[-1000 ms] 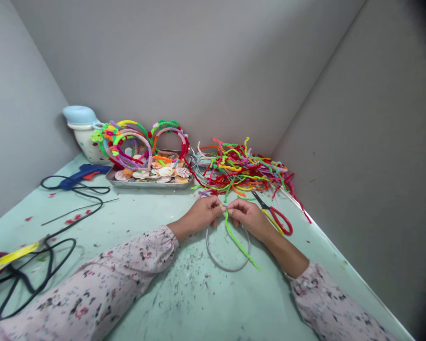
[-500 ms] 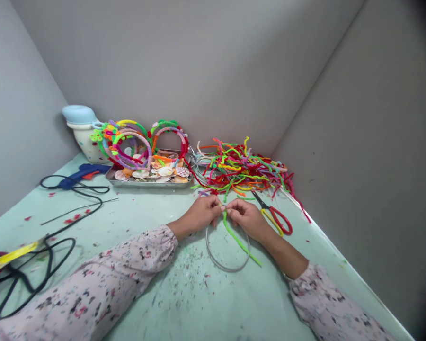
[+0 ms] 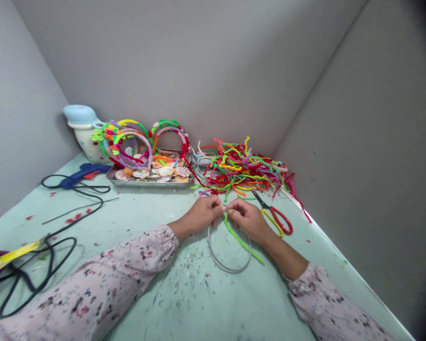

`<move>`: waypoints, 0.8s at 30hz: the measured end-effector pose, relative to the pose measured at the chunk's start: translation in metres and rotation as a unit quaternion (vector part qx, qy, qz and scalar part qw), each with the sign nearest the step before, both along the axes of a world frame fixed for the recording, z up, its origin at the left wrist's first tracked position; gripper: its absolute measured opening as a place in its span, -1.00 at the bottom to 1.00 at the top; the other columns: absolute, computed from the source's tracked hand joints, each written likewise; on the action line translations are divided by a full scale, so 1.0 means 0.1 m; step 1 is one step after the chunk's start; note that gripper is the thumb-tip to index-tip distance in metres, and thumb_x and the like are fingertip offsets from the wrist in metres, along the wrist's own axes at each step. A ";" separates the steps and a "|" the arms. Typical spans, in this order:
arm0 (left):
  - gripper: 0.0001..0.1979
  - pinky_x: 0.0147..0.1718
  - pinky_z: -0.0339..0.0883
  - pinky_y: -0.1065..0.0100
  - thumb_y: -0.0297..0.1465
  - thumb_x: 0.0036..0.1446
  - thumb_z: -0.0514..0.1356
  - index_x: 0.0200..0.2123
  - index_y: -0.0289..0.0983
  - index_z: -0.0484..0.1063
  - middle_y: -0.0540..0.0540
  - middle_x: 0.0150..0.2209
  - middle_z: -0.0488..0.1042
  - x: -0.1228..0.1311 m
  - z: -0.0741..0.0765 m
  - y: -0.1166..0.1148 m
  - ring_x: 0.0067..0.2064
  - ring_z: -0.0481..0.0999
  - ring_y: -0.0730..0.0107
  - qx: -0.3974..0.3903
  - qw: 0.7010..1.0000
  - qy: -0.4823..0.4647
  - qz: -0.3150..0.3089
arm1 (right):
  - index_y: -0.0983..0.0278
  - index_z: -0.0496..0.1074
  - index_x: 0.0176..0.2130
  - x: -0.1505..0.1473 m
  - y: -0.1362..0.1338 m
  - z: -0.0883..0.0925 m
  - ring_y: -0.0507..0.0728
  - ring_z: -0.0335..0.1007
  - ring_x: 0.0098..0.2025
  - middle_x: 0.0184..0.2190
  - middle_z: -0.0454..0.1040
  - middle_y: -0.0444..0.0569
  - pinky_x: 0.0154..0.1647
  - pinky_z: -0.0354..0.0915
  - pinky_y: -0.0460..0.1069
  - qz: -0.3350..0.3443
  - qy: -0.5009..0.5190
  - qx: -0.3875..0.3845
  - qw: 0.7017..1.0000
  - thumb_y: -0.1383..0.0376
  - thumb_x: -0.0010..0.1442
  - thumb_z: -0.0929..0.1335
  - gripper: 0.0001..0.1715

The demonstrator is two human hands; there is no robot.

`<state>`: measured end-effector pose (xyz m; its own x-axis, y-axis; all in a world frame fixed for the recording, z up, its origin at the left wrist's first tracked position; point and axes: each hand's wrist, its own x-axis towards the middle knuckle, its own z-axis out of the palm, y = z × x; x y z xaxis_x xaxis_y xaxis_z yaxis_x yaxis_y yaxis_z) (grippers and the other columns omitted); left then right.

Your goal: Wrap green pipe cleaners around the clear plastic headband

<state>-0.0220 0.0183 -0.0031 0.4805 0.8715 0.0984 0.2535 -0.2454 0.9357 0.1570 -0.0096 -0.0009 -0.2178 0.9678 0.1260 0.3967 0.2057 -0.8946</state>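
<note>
Swung right, the green pipe cleaner [image 3: 238, 239] runs between both hands' fingers [image 3: 235, 207].

free: tabletop [image 3: 138, 213] beside left hand [image 3: 199, 214] | blocking: scissors [image 3: 275, 219] by right hand [image 3: 247, 220], pipe-cleaner heap [image 3: 241, 168] ahead

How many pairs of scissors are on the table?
1: the red-and-yellow-handled scissors lie just right of the right hand, below the pipe cleaner pile. A metal shape beside the shell tray might be a second pair; too small to tell.
</note>
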 end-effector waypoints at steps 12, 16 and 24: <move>-0.80 -0.55 0.12 0.48 -0.28 0.11 0.09 -0.44 -0.30 0.30 0.07 -0.68 0.34 0.00 0.02 0.00 -0.61 0.30 0.53 -0.005 1.000 -0.007 0.000 | 0.24 0.36 -0.29 0.00 0.01 0.00 0.01 0.26 -0.50 -0.49 0.38 -0.16 -0.44 0.21 -0.09 0.002 -0.022 0.025 0.999 0.28 0.10 0.28 -0.87; -0.80 -0.54 0.12 0.49 -0.28 0.11 0.09 -0.45 -0.29 0.29 0.07 -0.68 0.34 0.00 0.02 0.00 -0.62 0.30 0.54 -0.006 1.000 -0.012 -0.002 | 0.23 0.35 -0.29 0.00 0.01 -0.02 0.01 0.26 -0.50 -0.49 0.37 -0.17 -0.43 0.22 -0.08 0.009 -0.016 0.024 1.000 0.29 0.11 0.27 -0.88; -0.80 -0.53 0.11 0.48 -0.27 0.11 0.10 -0.45 -0.29 0.29 0.07 -0.68 0.34 -0.01 0.03 0.00 -0.61 0.30 0.53 -0.004 1.000 0.000 0.005 | 0.23 0.36 -0.32 0.00 0.02 -0.04 0.01 0.24 -0.53 -0.53 0.37 -0.18 -0.47 0.19 -0.08 -0.005 -0.020 0.022 1.000 0.26 0.10 0.29 -0.89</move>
